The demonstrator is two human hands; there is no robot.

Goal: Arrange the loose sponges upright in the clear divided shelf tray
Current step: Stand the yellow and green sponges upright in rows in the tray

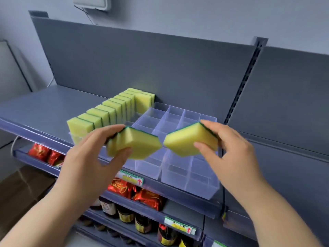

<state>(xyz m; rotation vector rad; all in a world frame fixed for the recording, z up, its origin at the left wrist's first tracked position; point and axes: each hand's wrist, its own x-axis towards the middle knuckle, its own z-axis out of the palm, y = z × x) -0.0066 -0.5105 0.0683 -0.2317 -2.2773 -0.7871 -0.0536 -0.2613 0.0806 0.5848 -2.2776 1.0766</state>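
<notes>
The clear divided shelf tray (194,180) sits on the grey shelf, its right compartments bare. Its left lane holds a row of several yellow sponges with green backs (106,113), standing upright, plus one more at the back (144,102). My left hand (89,157) grips a yellow-and-green sponge (137,145) above the tray's front middle. My right hand (229,148) holds another such sponge (190,139) just to the right, tilted. The two held sponges almost touch at their corners.
The grey shelf (39,107) extends left of the tray, with a grey back panel (142,59) behind. Lower shelves hold red foil packs (147,198) and dark jars (124,214). Price tags (131,177) hang on the shelf's front edge.
</notes>
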